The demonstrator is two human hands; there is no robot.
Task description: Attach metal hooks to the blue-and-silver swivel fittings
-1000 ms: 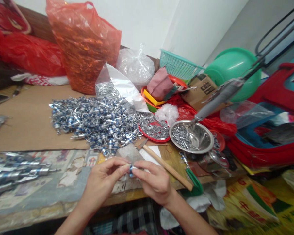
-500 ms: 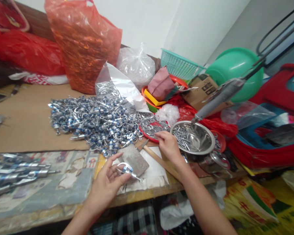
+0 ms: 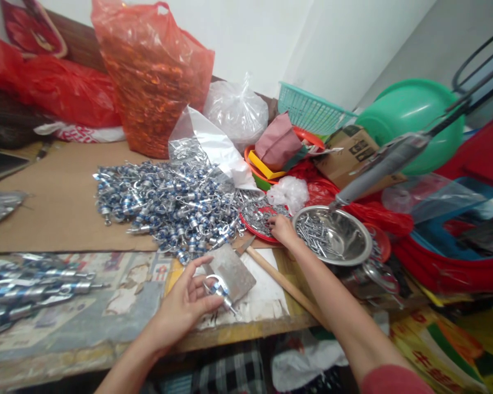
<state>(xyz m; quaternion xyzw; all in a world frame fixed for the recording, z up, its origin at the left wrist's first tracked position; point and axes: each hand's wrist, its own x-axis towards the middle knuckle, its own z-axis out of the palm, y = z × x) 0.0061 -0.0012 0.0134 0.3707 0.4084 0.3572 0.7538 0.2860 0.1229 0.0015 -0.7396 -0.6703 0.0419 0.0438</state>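
Observation:
My left hand point(image 3: 183, 303) holds a small silver-and-blue metal fitting point(image 3: 217, 289) between thumb and fingers, near the table's front edge. Beside it lies a flat grey metal block point(image 3: 232, 271). My right hand point(image 3: 281, 229) reaches forward, with its fingers down in a red plate point(image 3: 254, 227) of small silver parts. I cannot tell whether it has taken hold of any. A large heap of the same blue-and-silver fittings point(image 3: 168, 202) lies on brown cardboard behind my left hand.
A steel bowl point(image 3: 332, 235) of screws stands right of the red plate, with a wooden-handled hammer point(image 3: 281, 282) in front. Finished fittings point(image 3: 33, 284) lie in a row at the left. An orange-red bag point(image 3: 152, 76), a clear bag point(image 3: 236, 112), a teal basket point(image 3: 308, 112) and a green basin point(image 3: 414, 123) crowd the back.
My right hand left the fitting and reached forward to the red plate of parts. My left hand kept the fitting and opened slightly. The view shifted a little.

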